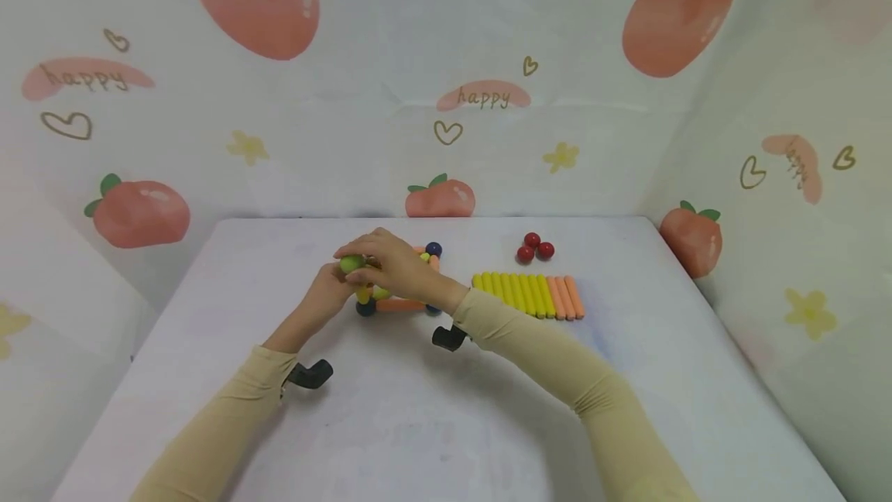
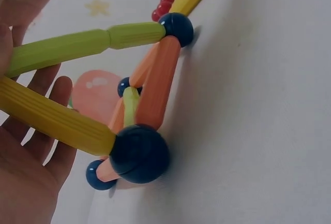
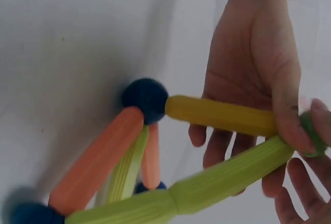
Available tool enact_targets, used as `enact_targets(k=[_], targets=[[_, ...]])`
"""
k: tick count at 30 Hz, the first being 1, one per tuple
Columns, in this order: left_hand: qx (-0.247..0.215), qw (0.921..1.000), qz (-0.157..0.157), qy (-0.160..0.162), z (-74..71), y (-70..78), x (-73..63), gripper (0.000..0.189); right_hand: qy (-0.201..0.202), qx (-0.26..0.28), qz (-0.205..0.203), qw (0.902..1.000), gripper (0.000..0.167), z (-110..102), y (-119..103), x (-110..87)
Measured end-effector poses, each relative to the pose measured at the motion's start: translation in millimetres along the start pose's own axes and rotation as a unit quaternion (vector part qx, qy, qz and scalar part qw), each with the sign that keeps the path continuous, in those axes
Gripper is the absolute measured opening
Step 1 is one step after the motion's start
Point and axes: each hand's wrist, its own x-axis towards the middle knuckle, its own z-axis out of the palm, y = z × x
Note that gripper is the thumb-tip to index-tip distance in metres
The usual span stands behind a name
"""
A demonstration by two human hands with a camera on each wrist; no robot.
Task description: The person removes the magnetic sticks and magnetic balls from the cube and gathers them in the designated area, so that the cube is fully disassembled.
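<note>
A frame of orange sticks and dark blue balls stands on the table. From its corner balls, a yellow stick and a notched lime-green stick rise and meet at a green ball. My left hand pinches the yellow stick by its upper end, thumb against the green ball. From above, my right hand grips the green ball between thumb and fingers. The left wrist view leaves the green ball out of sight. Another lime-green stick lies lower in the frame.
Right of the frame, several yellow sticks lie in a row with orange sticks. Three red balls sit behind them. Black wrist mounts hang under both sleeves. Printed cloth walls border the table.
</note>
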Motion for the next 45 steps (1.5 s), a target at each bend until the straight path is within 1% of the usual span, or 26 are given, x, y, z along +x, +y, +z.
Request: enact_targets(k=[2, 4, 7, 9, 11, 13, 16, 19, 22, 24, 26, 27, 28, 31, 35, 37, 41, 42, 43, 44, 45], targets=[[0.012, 0.9999, 0.007, 0.004, 0.4, 1.1, 0.7, 0.031, 0.031, 0.028, 0.013, 0.999, 0.037, -4, 0, -1.5], [0.019, 0.9996, 0.021, 0.0, 1.4, 1.5, 1.3, 0.035, 0.057, 0.062, 0.036, 0.9958, 0.037, -12, 0, -4.3], [0.009, 0.9996, 0.026, -0.008, 3.4, 0.7, 0.5, 0.039, 0.084, 0.096, 0.069, 0.9894, 0.036, -29, 8, -12.0], [0.004, 0.9994, 0.031, -0.014, 4.8, -0.2, -0.5, 0.039, 0.102, 0.11, 0.087, 0.9848, 0.035, -42, 20, -20.3], [0.0, 0.9995, 0.03, -0.012, 5.9, -0.8, -1.4, 0.039, 0.121, 0.113, 0.11, 0.98, 0.035, -56, 34, -30.5], [0.005, 0.9993, 0.035, -0.009, 6.6, -1.1, -1.5, 0.038, 0.146, 0.116, 0.14, 0.9724, 0.035, -72, 51, -43.3], [0.007, 0.9992, 0.04, -0.005, 6.7, -0.4, -1.2, 0.037, 0.185, 0.129, 0.202, 0.9531, 0.035, -96, 77, -66.7], [0.007, 0.9993, 0.036, -0.006, 6.1, 0.5, -1.8, 0.036, 0.226, 0.142, 0.266, 0.9266, 0.038, -117, 108, -95.0], [0.008, 0.9995, 0.03, -0.007, 5.5, 0.6, -2.6, 0.037, 0.248, 0.162, 0.327, 0.8974, 0.044, -136, 137, -123.5], [0.01, 0.9995, 0.029, -0.006, 5.4, 0.6, -2.7, 0.039, 0.252, 0.181, 0.362, 0.879, 0.049, -147, 155, -141.9], [0.015, 0.9995, 0.029, -0.004, 5.6, 0.7, -2.3, 0.039, 0.249, 0.198, 0.392, 0.8633, 0.053, -155, 171, -159.6], [0.016, 0.9995, 0.027, -0.004, 5.8, 0.8, -2.1, 0.039, 0.244, 0.203, 0.404, 0.8578, 0.054, -159, 178, -168.2], [0.017, 0.9995, 0.026, -0.004, 6.1, 0.7, -1.8, 0.039, 0.235, 0.203, 0.416, 0.8545, 0.055, -162, 185, -176.6], [0.021, 0.9997, 0.015, -0.004, 7.1, -0.1, -1.2, 0.038, 0.202, 0.188, 0.445, 0.8518, 0.058, -169, 200, -198.2], [0.027, 0.9996, 0.006, -0.004, 8.3, -0.9, -1.8, 0.038, 0.173, 0.177, 0.462, 0.8517, 0.061, -172, 214, -215.7], [0.026, 0.9996, 0.008, -0.004, 8.4, -0.5, -2.4, 0.038, 0.166, 0.182, 0.469, 0.8482, 0.061, -172, 218, -219.8], [0.025, 0.9995, 0.016, -0.004, 8.6, 0.6, -2.9, 0.038, 0.153, 0.192, 0.493, 0.8348, 0.063, -169, 221, -223.4], [0.025, 0.9995, 0.018, -0.005, 8.7, 0.5, -2.7, 0.038, 0.154, 0.196, 0.499, 0.83, 0.062, -168, 222, -223.5], [0.023, 0.9996, 0.018, -0.005, 8.7, 0.6, -2.6, 0.038, 0.155, 0.198, 0.502, 0.8272, 0.062, -168, 222, -223.3], [0.023, 0.9996, 0.018, -0.005, 8.7, 0.8, -2.4, 0.038, 0.155, 0.2, 0.505, 0.8252, 0.062, -167, 221, -222.7], [0.023, 0.9996, 0.018, -0.005, 8.6, 0.8, -2.3, 0.038, 0.152, 0.201, 0.505, 0.8256, 0.063, -167, 221, -221.8]])
